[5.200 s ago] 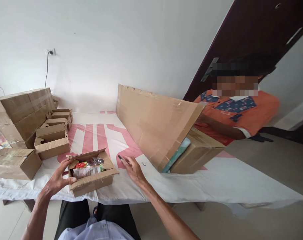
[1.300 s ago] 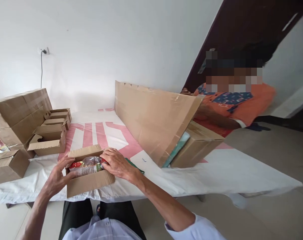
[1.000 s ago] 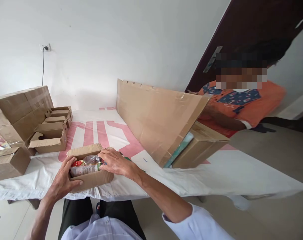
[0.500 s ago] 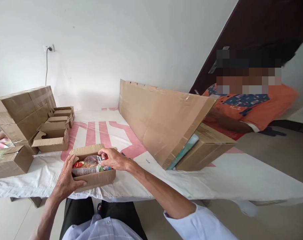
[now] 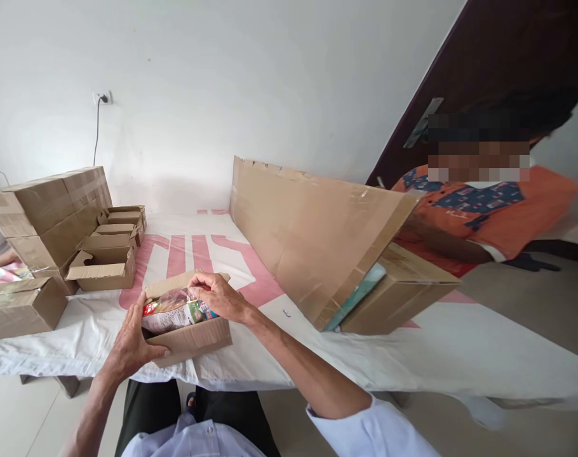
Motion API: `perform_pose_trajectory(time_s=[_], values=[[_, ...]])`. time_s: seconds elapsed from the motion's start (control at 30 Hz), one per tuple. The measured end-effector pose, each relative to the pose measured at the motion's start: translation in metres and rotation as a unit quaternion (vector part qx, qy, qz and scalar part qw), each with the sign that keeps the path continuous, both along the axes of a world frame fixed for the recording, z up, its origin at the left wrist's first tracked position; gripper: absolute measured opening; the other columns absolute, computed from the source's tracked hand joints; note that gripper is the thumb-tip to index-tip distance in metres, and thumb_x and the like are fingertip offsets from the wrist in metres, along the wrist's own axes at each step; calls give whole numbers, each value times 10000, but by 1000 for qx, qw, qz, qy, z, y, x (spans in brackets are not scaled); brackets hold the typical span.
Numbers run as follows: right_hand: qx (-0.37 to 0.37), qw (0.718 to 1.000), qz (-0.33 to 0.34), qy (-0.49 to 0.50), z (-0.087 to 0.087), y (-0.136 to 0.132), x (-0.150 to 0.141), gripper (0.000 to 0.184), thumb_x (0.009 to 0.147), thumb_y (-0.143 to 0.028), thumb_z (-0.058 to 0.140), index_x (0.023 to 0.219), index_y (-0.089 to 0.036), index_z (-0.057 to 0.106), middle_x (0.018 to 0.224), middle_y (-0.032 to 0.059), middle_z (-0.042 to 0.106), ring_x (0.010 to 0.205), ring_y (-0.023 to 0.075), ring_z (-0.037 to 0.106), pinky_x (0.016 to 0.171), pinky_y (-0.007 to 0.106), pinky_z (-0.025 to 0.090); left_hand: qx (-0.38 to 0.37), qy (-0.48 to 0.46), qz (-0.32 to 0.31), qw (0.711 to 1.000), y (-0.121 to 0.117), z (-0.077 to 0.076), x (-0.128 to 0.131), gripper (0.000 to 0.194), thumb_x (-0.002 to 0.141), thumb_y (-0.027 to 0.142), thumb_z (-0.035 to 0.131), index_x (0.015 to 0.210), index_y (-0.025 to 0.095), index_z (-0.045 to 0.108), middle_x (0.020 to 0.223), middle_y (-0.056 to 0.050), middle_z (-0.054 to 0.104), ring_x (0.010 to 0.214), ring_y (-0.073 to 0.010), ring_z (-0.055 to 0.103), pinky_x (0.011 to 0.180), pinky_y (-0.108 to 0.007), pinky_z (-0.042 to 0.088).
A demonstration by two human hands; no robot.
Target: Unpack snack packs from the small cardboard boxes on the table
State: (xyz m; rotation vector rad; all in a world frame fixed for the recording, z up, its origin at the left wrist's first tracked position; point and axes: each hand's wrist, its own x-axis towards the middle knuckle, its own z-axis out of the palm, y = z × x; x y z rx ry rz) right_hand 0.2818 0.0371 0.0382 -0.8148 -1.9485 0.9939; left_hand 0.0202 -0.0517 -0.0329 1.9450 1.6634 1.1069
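In front of me on the table, a small open cardboard box (image 5: 196,343) holds a printed plastic packet (image 5: 174,317), clear on top with red, white and green areas. My left hand (image 5: 131,336) clasps the left end of this box, its thumb along the front wall and its fingers at the far side. Over the right part of the box, my right hand (image 5: 220,298) has its fingers pinched at the packet's upper edge. The fingertips partly cover what they grip. Parts of the packet stay hidden behind the box's front wall.
Several open cardboard boxes (image 5: 108,270) stand at left beside stacked closed cartons (image 5: 55,209). A tall cardboard panel (image 5: 312,235) leans across the right side, next to a larger carton (image 5: 403,292). Behind it is a person in an orange shirt (image 5: 522,209). A white-and-pink cloth (image 5: 289,362) covers the table.
The box is turned slightly, its right end farther from me. More of the packet's printed side shows, and my right fingers have shifted on it. The whole view has moved a little.
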Motion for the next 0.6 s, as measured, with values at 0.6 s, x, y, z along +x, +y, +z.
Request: perform_pose_trajectory(time_s=[0.6], values=[[-95, 973, -4, 211, 48, 28, 17, 346, 763, -543, 775, 805, -230, 634, 764, -20, 649, 688, 149, 573, 657, 277, 471, -10, -229, -137, 964, 36, 71, -4, 712, 645, 519, 987, 1197, 149, 732, 1095, -138, 839, 1013, -340, 794, 913, -481, 659]])
